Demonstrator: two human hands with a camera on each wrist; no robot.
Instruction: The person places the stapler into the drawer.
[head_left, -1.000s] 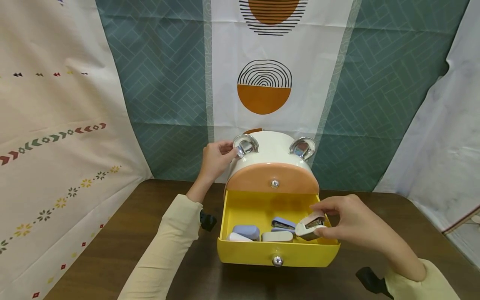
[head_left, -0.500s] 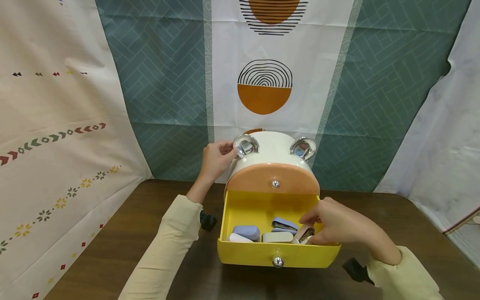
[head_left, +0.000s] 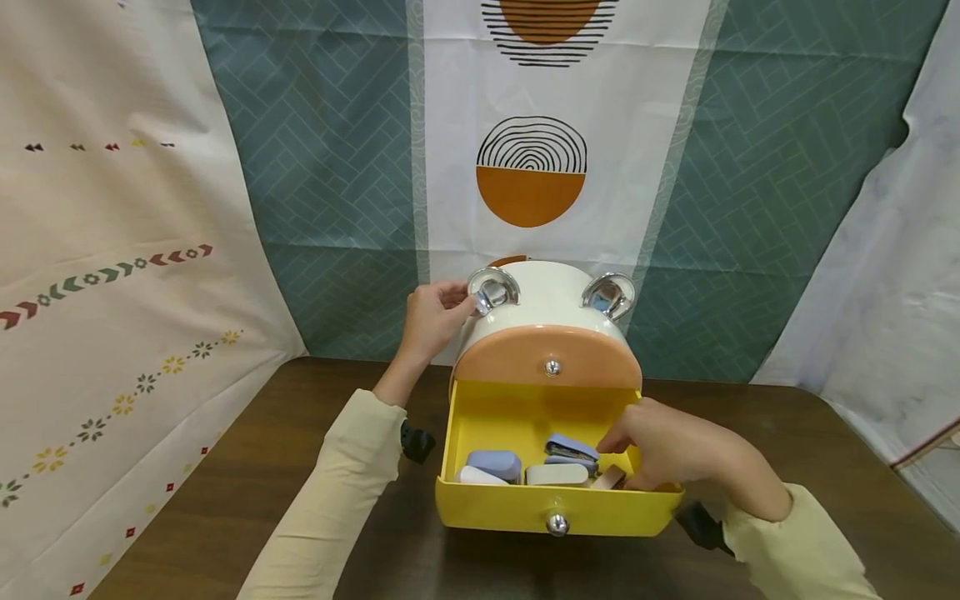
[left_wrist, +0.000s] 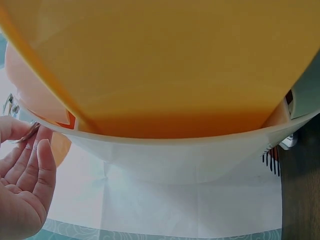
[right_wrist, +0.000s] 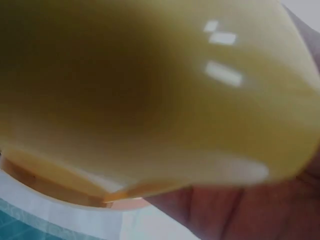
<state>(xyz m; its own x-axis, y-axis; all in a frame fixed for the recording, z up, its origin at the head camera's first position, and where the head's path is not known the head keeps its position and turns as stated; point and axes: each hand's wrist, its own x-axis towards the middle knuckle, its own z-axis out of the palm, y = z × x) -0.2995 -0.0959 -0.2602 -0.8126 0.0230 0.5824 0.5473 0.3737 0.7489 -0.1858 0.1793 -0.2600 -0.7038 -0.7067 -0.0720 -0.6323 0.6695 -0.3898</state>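
A white drawer box (head_left: 551,292) with silver ear-shaped loops stands on the table, its yellow drawer (head_left: 557,508) pulled out. My left hand (head_left: 435,317) pinches the left silver ear (head_left: 495,289); the left wrist view shows those fingers around its metal edge. Over the drawer's front right corner is my right hand (head_left: 678,450), thumb and fingers spread apart. Just beside the thumb lies a pale pinkish stapler (head_left: 609,477), partly hidden. Left of it sit a white-grey stapler (head_left: 557,475) and a blue-purple stapler (head_left: 572,448). The drawer wall hides my right fingers in the right wrist view.
A peach upper drawer (head_left: 547,354) with a silver knob is closed above the yellow one. A rounded blue item (head_left: 495,464) and a white item (head_left: 477,476) lie at the drawer's left. The dark wooden table (head_left: 300,442) meets hanging patterned cloths behind.
My right hand has lowered the pinkish-white stapler into the drawer, right of the white-grey one, and its fingers have come off it. The left hand keeps its hold on the ear.
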